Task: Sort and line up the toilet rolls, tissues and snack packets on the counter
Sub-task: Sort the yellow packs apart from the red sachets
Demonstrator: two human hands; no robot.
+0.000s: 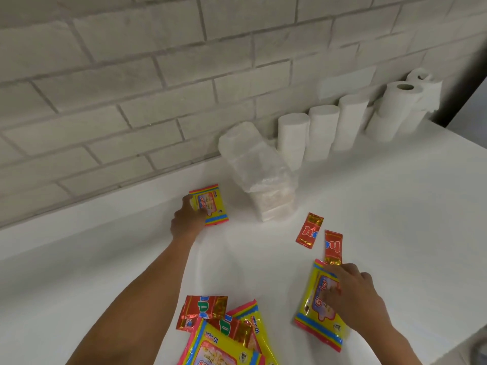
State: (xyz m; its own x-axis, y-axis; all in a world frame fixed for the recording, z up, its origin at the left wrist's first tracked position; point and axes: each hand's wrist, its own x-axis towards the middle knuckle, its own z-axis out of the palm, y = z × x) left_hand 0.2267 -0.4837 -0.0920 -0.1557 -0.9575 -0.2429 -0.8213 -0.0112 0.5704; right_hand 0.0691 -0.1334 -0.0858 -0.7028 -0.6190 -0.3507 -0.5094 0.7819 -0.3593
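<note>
A white surface runs along a pale brick wall. Against the wall at the back right stands a row of white toilet rolls, upright and close together, with two taller paper rolls at the far end. Just left of the row a clear plastic pack of tissues leans out from the wall. Two small red sachets lie near each other on the open surface to the right of the pack; the lettering on them reads partly as "ho". At the near edge lies a loose heap of packets, yellow ones with red and blue borders marked "10 wipes" overlapping red foil ones. The left hand reaches far out near the wall and grips the left side of a yellow wipes packet, fingers curled over its edge; "10" shows on its corner. The right hand lies on top of another yellow wipes packet at the right, fingers bent down onto its face; whether they pinch it cannot be told. The nearer red sachet touches that packet's top edge.
</note>
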